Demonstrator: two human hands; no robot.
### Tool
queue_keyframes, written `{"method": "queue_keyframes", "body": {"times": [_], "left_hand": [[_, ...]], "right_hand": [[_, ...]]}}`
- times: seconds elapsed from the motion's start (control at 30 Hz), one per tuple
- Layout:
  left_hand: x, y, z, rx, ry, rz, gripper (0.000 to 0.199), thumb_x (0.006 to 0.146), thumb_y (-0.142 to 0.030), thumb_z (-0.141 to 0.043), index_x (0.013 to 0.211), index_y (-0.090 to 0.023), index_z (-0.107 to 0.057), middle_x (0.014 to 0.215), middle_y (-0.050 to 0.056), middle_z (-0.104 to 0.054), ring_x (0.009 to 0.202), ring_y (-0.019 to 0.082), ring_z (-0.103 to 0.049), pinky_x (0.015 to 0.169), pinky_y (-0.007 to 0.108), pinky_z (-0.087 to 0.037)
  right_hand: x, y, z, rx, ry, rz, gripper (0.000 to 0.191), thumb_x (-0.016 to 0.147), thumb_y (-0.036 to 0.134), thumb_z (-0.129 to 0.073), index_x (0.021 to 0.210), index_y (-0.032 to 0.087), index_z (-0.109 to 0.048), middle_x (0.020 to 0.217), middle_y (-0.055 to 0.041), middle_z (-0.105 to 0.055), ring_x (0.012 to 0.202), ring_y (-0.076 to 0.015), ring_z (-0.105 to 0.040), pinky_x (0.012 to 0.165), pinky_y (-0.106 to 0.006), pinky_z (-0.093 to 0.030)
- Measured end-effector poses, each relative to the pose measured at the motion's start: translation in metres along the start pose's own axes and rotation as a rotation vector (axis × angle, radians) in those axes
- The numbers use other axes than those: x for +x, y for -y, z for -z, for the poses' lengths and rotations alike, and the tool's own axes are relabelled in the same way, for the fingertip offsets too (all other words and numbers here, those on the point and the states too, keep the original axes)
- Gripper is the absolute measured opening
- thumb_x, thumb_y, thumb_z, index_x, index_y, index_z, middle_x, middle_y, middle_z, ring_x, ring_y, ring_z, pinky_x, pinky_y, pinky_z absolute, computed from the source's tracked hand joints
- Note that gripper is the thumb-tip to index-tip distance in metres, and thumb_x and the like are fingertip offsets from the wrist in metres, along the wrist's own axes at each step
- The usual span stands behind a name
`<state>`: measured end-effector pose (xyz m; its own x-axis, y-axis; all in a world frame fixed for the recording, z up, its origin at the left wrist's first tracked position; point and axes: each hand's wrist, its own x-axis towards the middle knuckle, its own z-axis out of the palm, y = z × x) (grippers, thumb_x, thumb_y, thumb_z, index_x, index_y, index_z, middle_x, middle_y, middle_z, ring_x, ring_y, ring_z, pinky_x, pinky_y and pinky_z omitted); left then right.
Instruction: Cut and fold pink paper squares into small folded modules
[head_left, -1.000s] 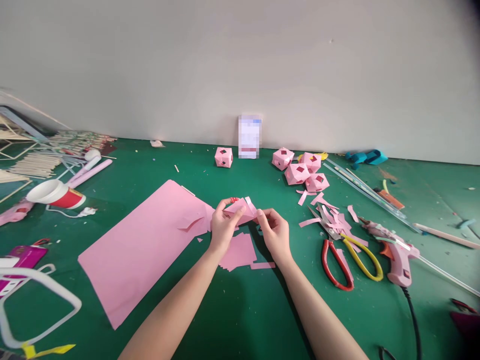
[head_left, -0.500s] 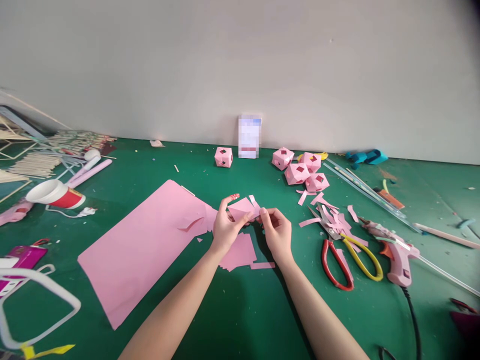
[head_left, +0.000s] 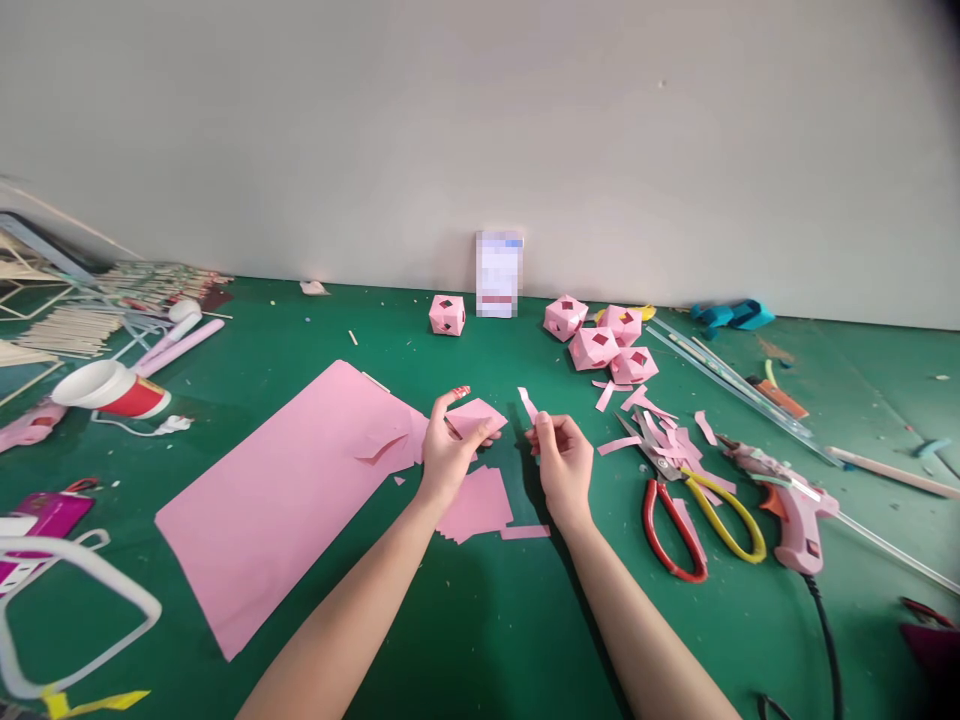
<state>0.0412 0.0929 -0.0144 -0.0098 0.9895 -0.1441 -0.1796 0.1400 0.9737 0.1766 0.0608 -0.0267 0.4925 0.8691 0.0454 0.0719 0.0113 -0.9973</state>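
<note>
My left hand (head_left: 448,450) pinches a folded pink paper piece (head_left: 480,415) between thumb and fingers. A narrow pink strip (head_left: 527,404) stands up from the closed fingertips of my right hand (head_left: 562,462), apart from the folded piece. Below my hands lie a small stack of pink paper squares (head_left: 480,503) and a loose pink strip (head_left: 525,532). A large pink sheet (head_left: 277,510) stretches over the table to the left, with smaller pink paper by its right end, partly behind my left hand.
Several pink paper shapes (head_left: 594,348) sit at the back right, one more (head_left: 448,314) at back centre. Scissors (head_left: 664,465) lie among paper scraps, beside a pink glue gun (head_left: 799,515). A phone (head_left: 499,274) leans on the wall; a paper cup (head_left: 112,388) lies left.
My right hand has moved slightly right, taking the narrow strip away from the folded piece. My left hand has shifted a little left and still holds the folded piece.
</note>
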Motion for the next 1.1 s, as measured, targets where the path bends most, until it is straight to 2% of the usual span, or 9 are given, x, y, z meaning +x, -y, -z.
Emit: {"method": "queue_keyframes", "body": {"times": [0.17, 0.33, 0.53, 0.67, 0.8, 0.97, 1.1], "left_hand": [[0.0008, -0.002, -0.0001, 0.006, 0.013, 0.015, 0.07, 0.072, -0.038, -0.085, 0.13, -0.022, -0.05, 0.08, 0.003, -0.075, 0.073, 0.021, -0.075, 0.066, 0.029, -0.059], [0.0003, -0.0026, -0.0007, -0.008, 0.019, 0.014, 0.073, 0.072, -0.039, -0.085, 0.133, -0.022, -0.049, 0.085, 0.003, -0.075, 0.075, 0.021, -0.075, 0.065, 0.029, -0.06], [-0.0001, -0.0015, 0.0005, -0.015, 0.051, -0.009, 0.076, 0.072, -0.038, -0.085, 0.136, -0.022, -0.048, 0.09, 0.005, -0.074, 0.078, 0.021, -0.074, 0.068, 0.03, -0.061], [0.0003, 0.0017, 0.0023, 0.013, 0.053, -0.024, 0.075, 0.072, -0.038, -0.085, 0.136, -0.022, -0.049, 0.091, 0.006, -0.073, 0.079, 0.021, -0.074, 0.068, 0.031, -0.061], [0.0011, 0.0038, 0.0033, 0.012, 0.04, -0.053, 0.076, 0.07, -0.037, -0.086, 0.135, -0.023, -0.051, 0.098, 0.006, -0.072, 0.082, 0.02, -0.073, 0.07, 0.03, -0.06], [0.0006, 0.0006, 0.0016, -0.088, 0.044, 0.016, 0.08, 0.07, -0.034, -0.087, 0.136, -0.023, -0.044, 0.086, 0.003, -0.074, 0.079, 0.018, -0.073, 0.071, 0.027, -0.058], [0.0011, -0.0004, 0.0011, -0.115, 0.027, 0.026, 0.081, 0.068, -0.033, -0.087, 0.135, -0.02, -0.044, 0.081, 0.003, -0.074, 0.073, 0.017, -0.072, 0.069, 0.025, -0.056]], "right_hand": [[-0.0004, -0.0021, -0.0008, -0.012, 0.096, -0.004, 0.041, 0.092, 0.059, -0.058, 0.078, 0.021, -0.065, 0.074, -0.004, -0.071, 0.067, -0.018, -0.063, 0.061, -0.028, -0.048], [-0.0013, 0.0007, -0.0021, 0.041, 0.118, -0.003, 0.05, 0.097, 0.061, -0.044, 0.087, 0.019, -0.07, 0.078, -0.0063, -0.073, 0.069, -0.0183, -0.064, 0.059, -0.028, -0.049], [-0.002, 0.0013, -0.0011, -0.024, 0.138, 0.016, 0.037, 0.09, 0.054, -0.061, 0.08, 0.02, -0.067, 0.073, -0.0037, -0.071, 0.068, -0.0179, -0.065, 0.06, -0.027, -0.048], [-0.0024, 0.0027, -0.0021, 0.02, 0.208, 0.035, 0.029, 0.088, 0.048, -0.066, 0.085, 0.02, -0.069, 0.08, -0.005, -0.073, 0.073, -0.0186, -0.066, 0.062, -0.027, -0.048], [-0.0022, 0.0029, -0.0028, 0.016, 0.231, 0.042, 0.026, 0.085, 0.045, -0.069, 0.082, 0.019, -0.069, 0.078, -0.0042, -0.072, 0.068, -0.0164, -0.063, 0.059, -0.026, -0.045], [-0.0027, 0.0022, -0.0017, -0.05, 0.315, 0.048, 0.025, 0.086, 0.043, -0.067, 0.082, 0.019, -0.069, 0.075, -0.0026, -0.07, 0.059, -0.0128, -0.053, 0.055, -0.026, -0.04], [-0.0026, 0.0028, -0.001, -0.057, 0.312, 0.05, 0.022, 0.087, 0.04, -0.063, 0.085, 0.019, -0.069, 0.078, -0.0039, -0.071, 0.066, -0.0154, -0.059, 0.059, -0.027, -0.044]]}}
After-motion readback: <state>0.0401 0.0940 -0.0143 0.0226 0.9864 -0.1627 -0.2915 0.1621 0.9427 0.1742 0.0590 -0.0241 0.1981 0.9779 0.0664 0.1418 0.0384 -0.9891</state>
